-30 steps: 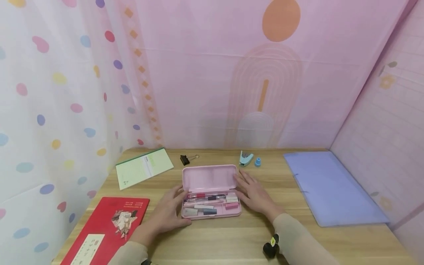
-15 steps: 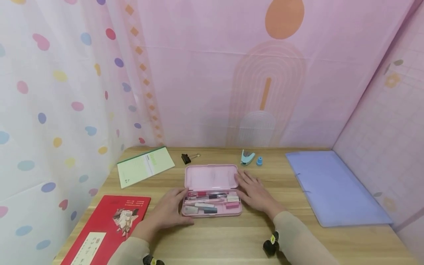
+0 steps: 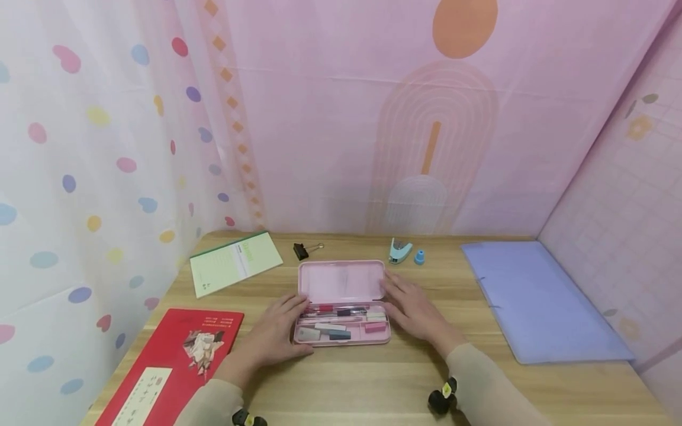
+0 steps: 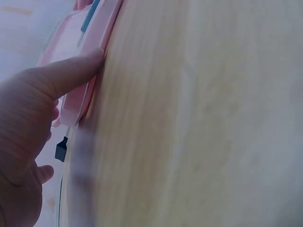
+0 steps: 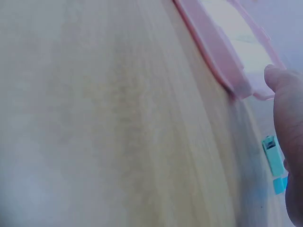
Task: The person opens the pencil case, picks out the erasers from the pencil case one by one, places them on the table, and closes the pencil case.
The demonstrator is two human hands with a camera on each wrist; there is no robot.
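A pink plastic pencil case (image 3: 341, 302) with rounded corners lies open at the centre of the head view, on a pale wood-grain table (image 3: 373, 384). Its smooth lid stands tilted back toward the wall; the shallow tray holds pens along the top and small block-shaped erasers in grey, blue and pink lower down.

The left hand (image 3: 274, 337) rests flat at the case's left end, fingers straight and loosely spread, fingertips on the tray's edge; in the left wrist view the thumb (image 4: 71, 71) presses against the pink rim. The right hand (image 3: 415, 310) lies flat just right of the case, fingers extended and slightly apart, tips touching the right edge of the lid. Neither hand is clamped on anything.

Above the case, toward the wall, sit a black binder clip (image 3: 301, 251), a small teal stapler (image 3: 398, 251) and a little blue cylinder-shaped item (image 3: 420, 257). A pale green notepad (image 3: 234, 263) lies upper left on the table, a glossy red book (image 3: 170, 361) at lower left, and a translucent lavender plastic folder (image 3: 538, 296) at right. Both sleeves are beige.
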